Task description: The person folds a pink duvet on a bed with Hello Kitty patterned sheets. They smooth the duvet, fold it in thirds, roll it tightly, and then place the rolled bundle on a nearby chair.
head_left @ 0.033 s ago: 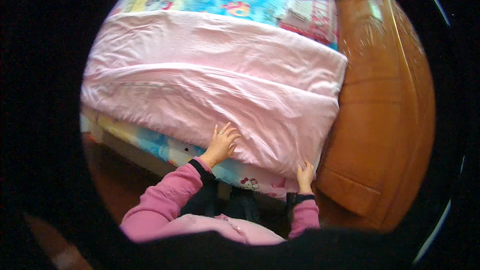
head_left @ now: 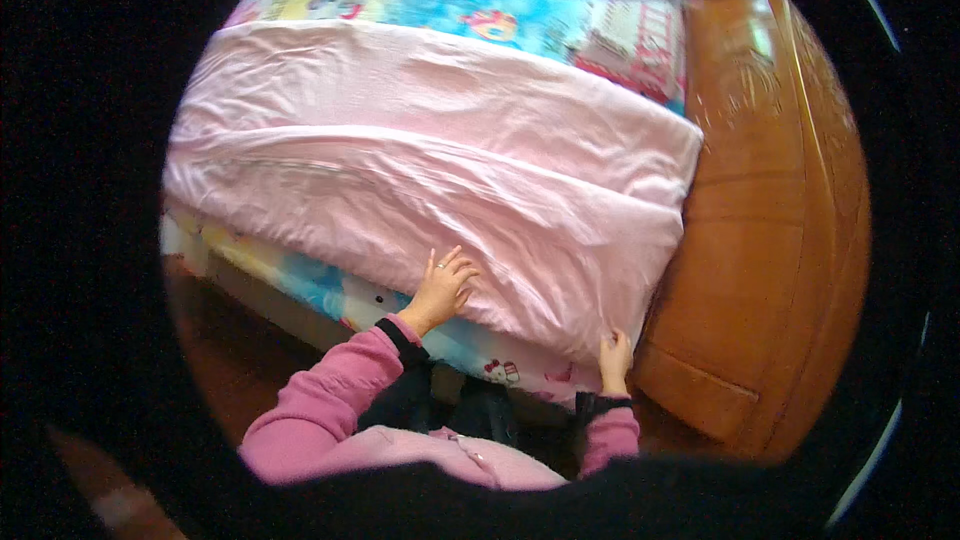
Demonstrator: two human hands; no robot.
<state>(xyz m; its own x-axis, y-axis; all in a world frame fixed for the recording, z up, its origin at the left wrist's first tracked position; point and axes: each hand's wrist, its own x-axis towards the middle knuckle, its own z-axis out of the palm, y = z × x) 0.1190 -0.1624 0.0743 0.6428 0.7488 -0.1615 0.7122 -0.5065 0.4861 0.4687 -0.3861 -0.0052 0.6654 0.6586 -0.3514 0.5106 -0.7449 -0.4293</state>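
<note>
A pale pink blanket [head_left: 430, 160] lies spread over the bed, with a long raised fold across its middle and creases fanning out towards its near right corner. My left hand [head_left: 441, 290] rests on the blanket's near edge, fingers spread and a ring on one of them. Close to the near right corner, my right hand [head_left: 615, 355] pinches the blanket's edge between thumb and fingers. Under the blanket is a cartoon-print bed sheet [head_left: 310, 285] in blue, yellow and white, showing along the near side and beyond the far edge.
A brown wooden headboard [head_left: 735, 240] with a glossy carved surface stands along the bed's right end. At the far right lies a red-and-white patterned piece [head_left: 640, 45], its kind unclear. Dark reddish floor [head_left: 240, 330] shows at the lower left.
The bed and headboard sit slightly further right in the view. My right hand has shifted a little to the right and down, still pinching the blanket's edge; my left hand stays put.
</note>
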